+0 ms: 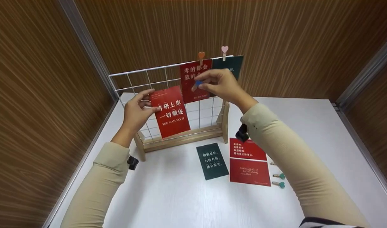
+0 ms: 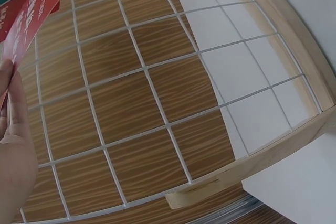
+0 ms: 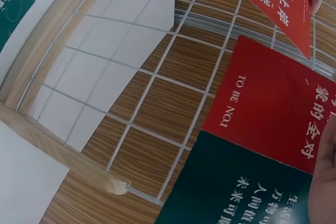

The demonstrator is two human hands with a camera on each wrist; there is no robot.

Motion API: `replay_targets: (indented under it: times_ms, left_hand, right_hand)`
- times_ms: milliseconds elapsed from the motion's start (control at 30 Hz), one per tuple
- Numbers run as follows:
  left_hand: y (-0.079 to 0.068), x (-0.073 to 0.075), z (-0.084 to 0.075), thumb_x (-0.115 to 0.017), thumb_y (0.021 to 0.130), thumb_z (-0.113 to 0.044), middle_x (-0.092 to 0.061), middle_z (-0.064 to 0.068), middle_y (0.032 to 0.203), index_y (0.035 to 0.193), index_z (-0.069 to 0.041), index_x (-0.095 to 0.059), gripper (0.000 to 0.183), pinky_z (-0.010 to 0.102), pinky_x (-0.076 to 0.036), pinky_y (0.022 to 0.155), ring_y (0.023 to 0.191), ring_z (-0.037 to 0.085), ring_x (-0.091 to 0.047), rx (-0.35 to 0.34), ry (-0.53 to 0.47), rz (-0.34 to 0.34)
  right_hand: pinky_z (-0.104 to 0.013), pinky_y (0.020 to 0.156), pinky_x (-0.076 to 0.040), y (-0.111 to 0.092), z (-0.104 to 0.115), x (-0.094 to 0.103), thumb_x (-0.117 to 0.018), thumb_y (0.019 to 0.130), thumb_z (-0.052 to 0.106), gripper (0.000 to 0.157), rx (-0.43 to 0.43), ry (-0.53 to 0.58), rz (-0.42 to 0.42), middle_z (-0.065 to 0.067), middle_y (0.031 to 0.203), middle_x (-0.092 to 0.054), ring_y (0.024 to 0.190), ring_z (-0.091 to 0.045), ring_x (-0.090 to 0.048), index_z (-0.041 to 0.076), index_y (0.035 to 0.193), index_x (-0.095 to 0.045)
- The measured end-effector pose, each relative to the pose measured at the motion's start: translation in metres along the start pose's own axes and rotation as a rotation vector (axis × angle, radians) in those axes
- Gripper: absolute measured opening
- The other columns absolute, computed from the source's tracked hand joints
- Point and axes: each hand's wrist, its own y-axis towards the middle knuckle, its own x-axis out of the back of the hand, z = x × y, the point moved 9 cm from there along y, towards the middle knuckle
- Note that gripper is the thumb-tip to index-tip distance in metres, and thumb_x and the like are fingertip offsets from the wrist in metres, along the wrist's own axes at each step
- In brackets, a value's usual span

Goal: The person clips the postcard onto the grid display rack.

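Observation:
My left hand (image 1: 137, 110) pinches the left edge of a red card (image 1: 171, 115) with white lettering, held in front of a white wire grid rack (image 1: 142, 74). My right hand (image 1: 223, 86) pinches a small clothespin with a blue top (image 1: 198, 83), in front of another red card (image 1: 196, 93) that hangs on the grid. An orange heart clothespin (image 1: 201, 55) fixes that card to the top wire. Beside it hangs a dark green card (image 1: 236, 65) under a pink heart clothespin (image 1: 224, 50). In the right wrist view only part of the right hand (image 3: 323, 187) shows.
The grid stands in a wooden base (image 1: 180, 138) on a white table (image 1: 168, 196). In front lie a dark green card (image 1: 212, 161) and two red cards, one (image 1: 250, 172) nearer me. Clothespins with green hearts (image 1: 278, 184) lie to their right. Wood-grain panels (image 1: 291, 47) enclose the table.

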Motion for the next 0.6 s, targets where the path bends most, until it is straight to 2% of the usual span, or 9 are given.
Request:
replay_targets:
  times_ms: [233,600]
  left_hand:
    - [0.003,0.007,-0.010,-0.074,0.081,-0.001,-0.059,0.009,0.112,0.131,-0.005,-0.054,0.054,0.031,-0.054,0.081,0.092,0.019,-0.063,-0.043,0.026,-0.023]
    - [0.010,0.017,-0.028,-0.073,0.081,0.003,-0.062,0.010,0.107,0.129,-0.004,-0.055,0.052,0.030,-0.054,0.081,0.089,0.017,-0.062,-0.112,0.074,-0.061]
  right_hand:
    - [-0.028,0.085,-0.051,0.014,0.014,-0.004,-0.066,0.088,0.003,0.020,0.001,-0.007,-0.009,-0.002,0.106,-0.068,0.089,-0.015,-0.065,0.004,0.108,-0.070]
    - [-0.026,0.083,-0.052,0.032,0.035,-0.009,-0.065,0.089,0.000,0.016,0.045,-0.032,-0.034,-0.003,0.100,-0.070,0.087,-0.013,-0.066,0.003,0.103,-0.072]
